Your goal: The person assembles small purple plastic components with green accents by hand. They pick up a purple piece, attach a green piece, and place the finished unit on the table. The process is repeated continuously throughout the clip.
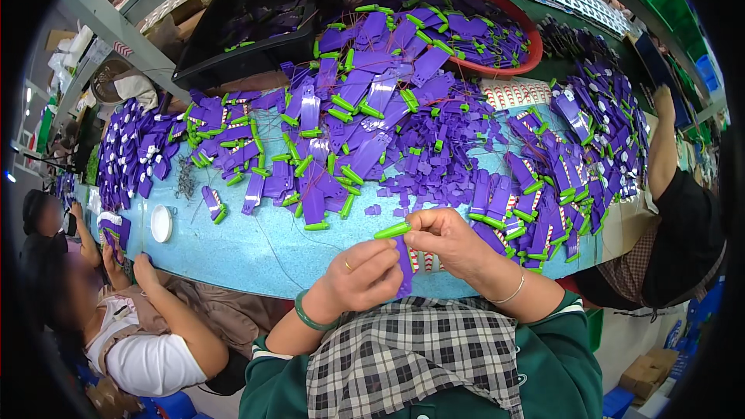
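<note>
A flat purple plastic piece (pixel 405 268) with a bright green tube-shaped end (pixel 393 230) is held up in front of my body, over the table's near edge. My left hand (pixel 363 273) is closed around the purple part, fingers curled. With thumb and forefinger, my right hand (pixel 446 237) pinches at the right tip of the green end; its fingertips hide whether a thin wire or other small part is there too. Just under the hands lie red-and-white striped strips (pixel 428 261), partly covered by my right hand.
Heaped purple-and-green pieces (pixel 310 178) and small purple parts (pixel 434 147) cover the blue tabletop (pixel 256 252). Behind stand a red basin (pixel 528 46) and a black crate (pixel 248 58). A white round lid (pixel 161 223) lies left. Co-workers sit on both sides, a forearm (pixel 662 147) at right.
</note>
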`<action>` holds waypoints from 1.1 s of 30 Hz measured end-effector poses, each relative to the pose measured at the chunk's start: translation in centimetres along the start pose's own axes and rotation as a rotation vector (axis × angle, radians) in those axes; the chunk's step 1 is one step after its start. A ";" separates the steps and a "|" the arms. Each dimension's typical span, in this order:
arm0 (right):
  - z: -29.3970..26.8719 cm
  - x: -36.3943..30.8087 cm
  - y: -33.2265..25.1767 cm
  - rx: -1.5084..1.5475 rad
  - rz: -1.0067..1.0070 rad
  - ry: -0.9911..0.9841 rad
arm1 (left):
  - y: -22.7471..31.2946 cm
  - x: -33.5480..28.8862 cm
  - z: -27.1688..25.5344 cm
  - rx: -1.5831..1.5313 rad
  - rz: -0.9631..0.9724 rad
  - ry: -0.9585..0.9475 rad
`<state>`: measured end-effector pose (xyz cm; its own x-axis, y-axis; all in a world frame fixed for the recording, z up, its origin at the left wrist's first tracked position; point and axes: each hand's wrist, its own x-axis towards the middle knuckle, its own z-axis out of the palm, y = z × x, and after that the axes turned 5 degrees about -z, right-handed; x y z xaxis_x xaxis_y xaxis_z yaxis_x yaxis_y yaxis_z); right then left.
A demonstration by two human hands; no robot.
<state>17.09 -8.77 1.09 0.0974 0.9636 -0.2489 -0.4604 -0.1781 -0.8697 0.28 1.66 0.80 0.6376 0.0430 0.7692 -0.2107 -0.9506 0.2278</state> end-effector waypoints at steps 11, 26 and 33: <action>0.7 -1.1 0.5 0.162 0.149 -0.081 | 0.7 0.0 -0.2 -0.020 0.079 0.029; -2.2 -2.9 0.5 -0.825 -0.624 0.169 | 0.4 0.9 2.9 -0.472 -0.606 -0.007; -3.7 -1.8 1.7 0.000 -0.358 0.349 | -6.7 4.5 5.5 0.255 -0.565 -0.356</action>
<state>19.45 -11.58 -1.50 0.5389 0.8401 -0.0620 -0.3436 0.1519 -0.9268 8.68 6.51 -0.54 0.8103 0.4888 0.3233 0.3754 -0.8565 0.3542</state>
